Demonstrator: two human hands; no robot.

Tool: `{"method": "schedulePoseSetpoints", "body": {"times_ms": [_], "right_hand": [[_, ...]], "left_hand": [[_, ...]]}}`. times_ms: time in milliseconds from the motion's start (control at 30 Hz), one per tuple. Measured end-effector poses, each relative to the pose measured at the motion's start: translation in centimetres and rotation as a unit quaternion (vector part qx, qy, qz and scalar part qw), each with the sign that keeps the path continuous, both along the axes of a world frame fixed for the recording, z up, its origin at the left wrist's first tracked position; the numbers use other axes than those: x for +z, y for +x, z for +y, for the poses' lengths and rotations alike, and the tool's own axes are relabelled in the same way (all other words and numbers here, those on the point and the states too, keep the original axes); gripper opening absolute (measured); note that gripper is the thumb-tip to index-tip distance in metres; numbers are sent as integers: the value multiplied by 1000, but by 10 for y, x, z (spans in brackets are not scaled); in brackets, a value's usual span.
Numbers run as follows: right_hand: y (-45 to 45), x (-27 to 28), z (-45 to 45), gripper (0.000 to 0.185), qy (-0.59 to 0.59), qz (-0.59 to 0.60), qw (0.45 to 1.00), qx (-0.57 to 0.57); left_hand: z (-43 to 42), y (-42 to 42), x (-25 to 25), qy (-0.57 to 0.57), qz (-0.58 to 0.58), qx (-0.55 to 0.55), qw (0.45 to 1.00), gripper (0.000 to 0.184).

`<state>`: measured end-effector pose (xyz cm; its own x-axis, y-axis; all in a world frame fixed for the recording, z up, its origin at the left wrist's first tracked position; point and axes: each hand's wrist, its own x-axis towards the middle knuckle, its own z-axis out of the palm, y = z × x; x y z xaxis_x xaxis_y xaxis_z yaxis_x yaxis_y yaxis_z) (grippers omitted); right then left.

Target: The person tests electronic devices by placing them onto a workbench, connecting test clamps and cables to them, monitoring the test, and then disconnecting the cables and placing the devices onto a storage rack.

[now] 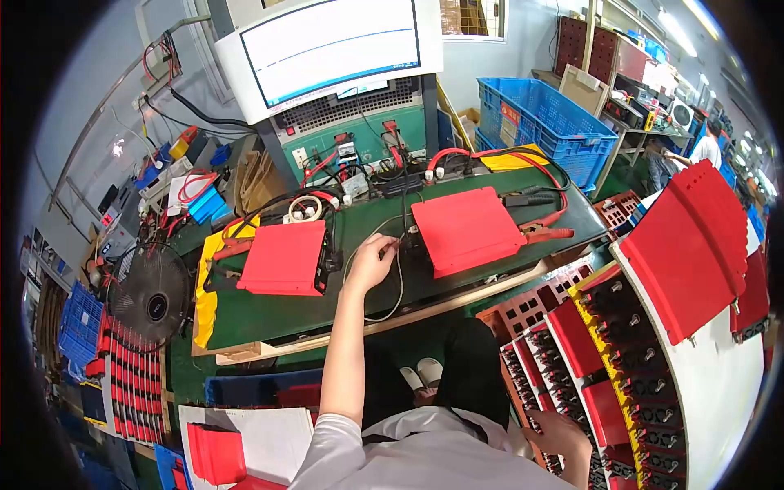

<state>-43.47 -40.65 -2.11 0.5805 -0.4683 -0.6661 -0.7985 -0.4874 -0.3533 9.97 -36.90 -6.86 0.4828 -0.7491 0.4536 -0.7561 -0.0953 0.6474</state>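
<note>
My left hand (371,261) reaches over the green bench, its fingertips pinched on a thin grey cable (399,286) beside the left end of a red box (469,229). The plug end, if there is one, is hidden by the fingers. A second red box (283,258) lies to the left of that hand, with black connectors on its right end. Red clamps (545,235) sit at the right box's far end. Low at the right, my right hand (562,434) rests by the stacked red units (606,412), fingers apart and partly in shadow, with nothing seen in them.
A monitor (331,53) stands above a green test panel (359,135) with red and black leads. A fan (149,296) is at left, a blue crate (543,122) behind. Red units on white boards (710,359) line the right. Another person (706,147) is in the distance.
</note>
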Motion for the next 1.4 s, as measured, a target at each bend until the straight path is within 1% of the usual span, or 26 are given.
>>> {"method": "schedulePoseSetpoints", "body": {"times_ms": [67,367,467,567,700,800,900,1000,1200,1400], "right_hand": [[0,1,1,62,-6,1,1000,-3],[-3,-5,-1,63,-6,-1,1000,5],[-2,-4,0,63,-9,-8,1000,12],[2,3,1,62,-2,-8,1000,4],[-3,-6,-1,63,-2,-16,1000,6],[-3,-5,0,64,-10,-4,1000,0],[-3,-5,1,64,-18,-6,1000,1],[1,4,1,64,2,-6,1000,-10],[0,3,1,63,-6,-13,1000,-2],[1,4,2,64,-3,-17,1000,-1]], "left_hand": [[-1,1,-2,-1,16,-4,1000,19],[0,-1,1,5,-4,11,1000,18],[0,0,-1,-12,-13,5,1000,18],[0,-1,1,-3,-3,4,1000,18],[0,0,1,-9,0,-2,1000,19],[1,-1,3,11,3,8,1000,19],[1,0,0,3,-3,7,1000,18],[-1,2,-3,-29,-17,-5,999,16],[-1,2,-4,-23,-5,1,1000,16],[-2,3,-7,-35,-18,-3,999,17]]}}
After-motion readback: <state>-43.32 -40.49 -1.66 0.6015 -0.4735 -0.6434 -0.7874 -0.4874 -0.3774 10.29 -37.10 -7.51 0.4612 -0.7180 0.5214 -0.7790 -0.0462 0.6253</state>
